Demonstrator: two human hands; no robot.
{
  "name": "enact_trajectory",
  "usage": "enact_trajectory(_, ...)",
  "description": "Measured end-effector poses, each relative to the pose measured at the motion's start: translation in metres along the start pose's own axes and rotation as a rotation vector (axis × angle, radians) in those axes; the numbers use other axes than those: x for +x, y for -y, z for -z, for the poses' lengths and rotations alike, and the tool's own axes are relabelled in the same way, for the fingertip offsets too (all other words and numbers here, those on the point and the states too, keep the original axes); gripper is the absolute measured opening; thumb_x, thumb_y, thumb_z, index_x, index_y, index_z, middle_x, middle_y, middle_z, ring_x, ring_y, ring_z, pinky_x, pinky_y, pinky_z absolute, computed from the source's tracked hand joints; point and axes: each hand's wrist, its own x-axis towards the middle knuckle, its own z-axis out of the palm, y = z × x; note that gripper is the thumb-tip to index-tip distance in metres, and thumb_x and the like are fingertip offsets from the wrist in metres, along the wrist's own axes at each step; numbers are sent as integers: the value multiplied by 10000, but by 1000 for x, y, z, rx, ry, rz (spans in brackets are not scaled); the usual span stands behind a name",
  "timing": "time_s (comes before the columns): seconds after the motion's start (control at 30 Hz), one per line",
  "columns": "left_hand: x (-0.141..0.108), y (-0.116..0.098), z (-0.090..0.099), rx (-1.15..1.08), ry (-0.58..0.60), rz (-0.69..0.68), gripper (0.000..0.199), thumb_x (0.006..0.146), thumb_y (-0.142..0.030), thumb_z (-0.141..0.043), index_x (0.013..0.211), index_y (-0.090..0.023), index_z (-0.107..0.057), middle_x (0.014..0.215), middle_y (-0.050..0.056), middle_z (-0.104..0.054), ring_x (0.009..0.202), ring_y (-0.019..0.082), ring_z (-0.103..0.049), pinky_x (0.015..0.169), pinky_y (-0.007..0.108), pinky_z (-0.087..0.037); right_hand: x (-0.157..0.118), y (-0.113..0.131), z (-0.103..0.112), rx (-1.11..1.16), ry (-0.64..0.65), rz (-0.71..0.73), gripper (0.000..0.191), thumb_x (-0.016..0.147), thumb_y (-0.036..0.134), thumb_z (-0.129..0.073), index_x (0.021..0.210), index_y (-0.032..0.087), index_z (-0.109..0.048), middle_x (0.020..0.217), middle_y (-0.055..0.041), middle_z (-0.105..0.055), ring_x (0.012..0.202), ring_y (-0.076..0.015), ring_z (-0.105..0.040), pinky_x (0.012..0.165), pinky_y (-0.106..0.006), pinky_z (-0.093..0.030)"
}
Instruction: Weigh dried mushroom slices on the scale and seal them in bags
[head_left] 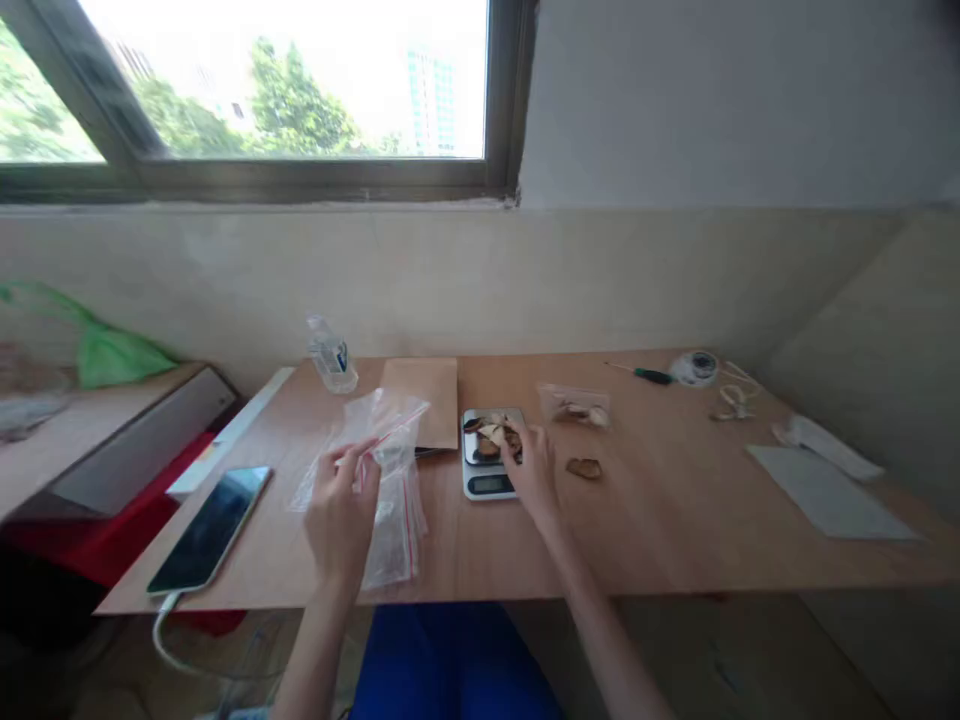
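Note:
A small digital kitchen scale with a grey display lies mid-table. Brown and pale dried slices, which look like mushroom, are heaped on its plate. My right hand reaches over the plate's right side, thumb and fingers closed around slices at the edge of the heap. To the left, my left hand is raised above the table, pinching a clear zip bag by its red-striped edge. Beneath it lie more clear zip bags. One loose brown slice rests right of the scale.
Behind the scale are a brown paper envelope and a filled zip bag. A plastic bottle stands back left, a phone with a cable front left. Rightward lie a screwdriver, a white roll and a pale sheet.

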Motion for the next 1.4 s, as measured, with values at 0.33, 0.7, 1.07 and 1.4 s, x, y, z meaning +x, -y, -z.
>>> enact_trajectory(0.33, -16, -11, -26, -54, 248, -172, 131, 816, -280, -491, 801, -186, -580, 969, 85, -574, 924, 242, -528, 802, 379, -403, 2, -8, -1, -70, 12, 48, 274, 851, 340, -487, 1087, 269, -609, 997, -93, -515, 911, -241, -479, 791, -370, -391)
enact_trajectory(0.7, -13, -53, -15, -482, 284, 30, 266, 845, -255, -414, 1020, -218, -611, 696, -15, -548, 585, 111, -500, 603, 226, -398, 2, -18, -12, 103, 42, 68, 244, 847, 378, -500, 1006, 201, -556, 967, -84, -558, 941, -235, -507, 835, -383, -401)
enact_trajectory(1.07, -17, -70, -24, -577, 246, 278, 314, 809, -301, -463, 1022, -182, -660, 683, 11, -569, 582, 124, -500, 586, 242, -389, 2, -22, -1, 326, 52, 65, 83, 847, 258, -508, 814, 207, -565, 892, -52, -566, 876, -197, -526, 801, -341, -426)
enact_trajectory(1.4, -24, -76, -28, -560, 296, 309, 338, 828, -370, -459, 966, -172, -695, 679, 41, -597, 621, 159, -541, 601, 271, -409, 12, 27, 41, 720, -163, -236, 121, 807, 302, -550, 831, 185, -571, 797, -28, -600, 748, -159, -565, 704, -288, -458)
